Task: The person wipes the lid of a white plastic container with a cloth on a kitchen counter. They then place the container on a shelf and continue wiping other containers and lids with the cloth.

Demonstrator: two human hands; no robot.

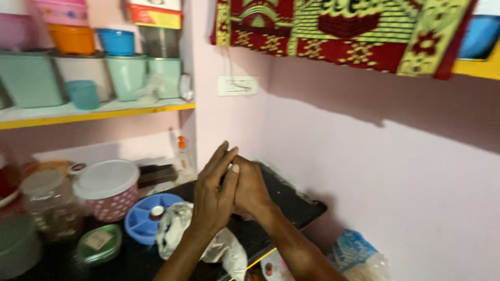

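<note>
Palms pressed together: left hand (213, 195) fingers straight, right hand (250, 190) fingers curled, above black counter (297, 205).

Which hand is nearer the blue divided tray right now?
Left. The left hand is raised just right of the blue divided tray, above the white cloth. The right hand presses against it on the far side.

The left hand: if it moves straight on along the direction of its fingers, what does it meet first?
Probably the pink wall. The left hand, pressed against the right hand, points up and away toward it; nothing shows between, though depth is unclear.
</note>
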